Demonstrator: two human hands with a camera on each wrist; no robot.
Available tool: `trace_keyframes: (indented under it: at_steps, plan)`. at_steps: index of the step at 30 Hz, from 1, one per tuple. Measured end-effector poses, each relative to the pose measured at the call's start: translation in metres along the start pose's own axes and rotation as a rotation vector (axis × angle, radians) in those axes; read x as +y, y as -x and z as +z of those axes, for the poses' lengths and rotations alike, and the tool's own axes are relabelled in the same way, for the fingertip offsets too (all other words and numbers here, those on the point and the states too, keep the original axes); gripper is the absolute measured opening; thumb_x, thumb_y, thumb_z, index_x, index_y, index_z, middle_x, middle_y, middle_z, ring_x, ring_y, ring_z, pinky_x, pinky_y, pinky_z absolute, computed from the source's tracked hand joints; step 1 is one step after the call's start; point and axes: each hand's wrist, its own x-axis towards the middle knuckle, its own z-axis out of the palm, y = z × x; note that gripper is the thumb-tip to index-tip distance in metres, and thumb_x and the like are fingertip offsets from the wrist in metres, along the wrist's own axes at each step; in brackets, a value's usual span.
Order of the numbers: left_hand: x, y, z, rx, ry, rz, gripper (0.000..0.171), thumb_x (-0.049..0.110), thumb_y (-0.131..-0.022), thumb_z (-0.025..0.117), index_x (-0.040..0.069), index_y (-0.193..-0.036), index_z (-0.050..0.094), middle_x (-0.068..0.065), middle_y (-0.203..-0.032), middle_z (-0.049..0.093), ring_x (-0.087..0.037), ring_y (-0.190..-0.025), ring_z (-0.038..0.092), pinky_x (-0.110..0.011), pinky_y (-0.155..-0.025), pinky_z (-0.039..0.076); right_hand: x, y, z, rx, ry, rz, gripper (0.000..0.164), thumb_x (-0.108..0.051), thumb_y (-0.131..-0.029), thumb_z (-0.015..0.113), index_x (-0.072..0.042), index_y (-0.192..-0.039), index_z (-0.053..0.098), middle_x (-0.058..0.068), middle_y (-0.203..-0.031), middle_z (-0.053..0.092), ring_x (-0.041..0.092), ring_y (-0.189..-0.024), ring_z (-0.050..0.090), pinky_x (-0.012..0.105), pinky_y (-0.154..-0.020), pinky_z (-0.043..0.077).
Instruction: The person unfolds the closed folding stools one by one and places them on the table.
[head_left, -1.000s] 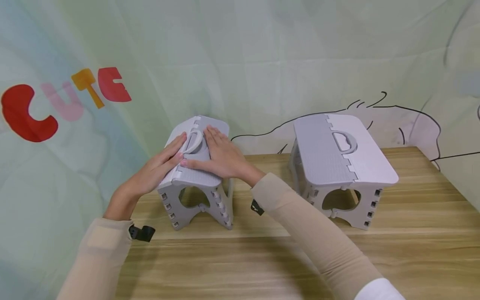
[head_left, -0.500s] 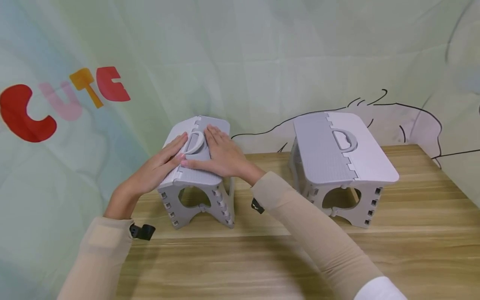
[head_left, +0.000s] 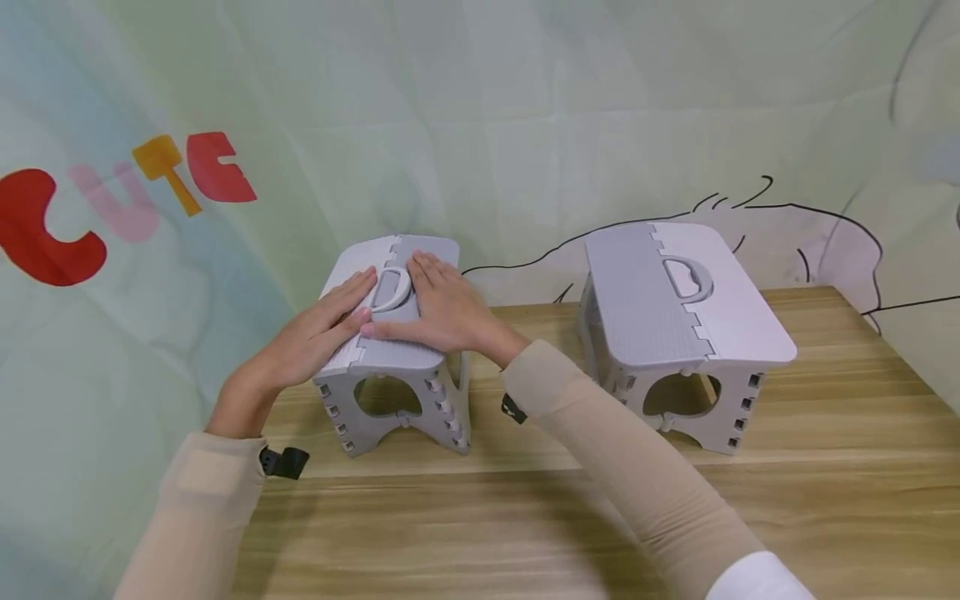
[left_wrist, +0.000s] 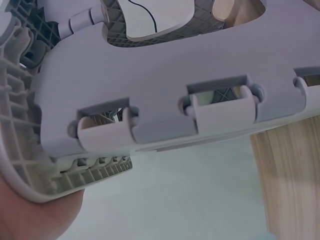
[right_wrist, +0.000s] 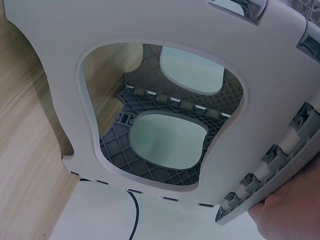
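Both hands rest on a grey and white folding step stool (head_left: 401, 357) at the left of the table in the head view. My left hand (head_left: 307, 337) lies with straight fingers on the white half of its top. On the grey half is my right hand (head_left: 450, 312), fingers also straight. Their thumbs meet near the front, below the carry handle (head_left: 406, 290). In the left wrist view, the stool's hinged side panel (left_wrist: 150, 65) fills the upper part. A side panel (right_wrist: 50, 30) with a large cutout shows in the right wrist view, beside part of my right hand (right_wrist: 292, 205).
A second folding stool (head_left: 645, 308) of the same kind stands unfolded to the right. Both are on a wooden table (head_left: 450, 525). Behind hangs a pale green cloth backdrop (head_left: 525, 150) with printed letters and line drawings.
The left stool's top has flattened under the hands, its raised middle seam sinking slightly and its legs spreading a little. Both hands keep their places on it. The head view has shifted slightly.
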Motion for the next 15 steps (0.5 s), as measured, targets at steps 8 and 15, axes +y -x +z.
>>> trace_keyframes:
  at_steps: [8,15]
  plan:
    - [0.0031,0.0012,-0.003,-0.014,-0.05,-0.027,0.057,0.036,-0.109,0.038,0.015,-0.16,0.021,-0.001,-0.166,0.014,-0.026,-0.152,0.007,-0.061,-0.119,0.01,-0.0026,-0.0001,-0.0026,-0.028,0.055,-0.003,0.115,-0.081,-0.087,0.041,0.001,-0.158,0.006,0.014,-0.166,0.003,0.023,-0.152,0.001,0.033,-0.123,0.001]
    - [0.0038,-0.0002,-0.0041,-0.043,-0.099,-0.063,0.059,0.04,-0.108,0.036,0.018,-0.16,0.02,0.0,-0.166,0.012,-0.027,-0.152,0.006,-0.066,-0.116,0.012,-0.0028,0.0001,-0.0044,-0.045,0.074,0.007,0.114,-0.082,-0.087,0.04,0.001,-0.158,0.006,0.014,-0.166,0.004,0.023,-0.152,0.002,0.034,-0.123,0.003]
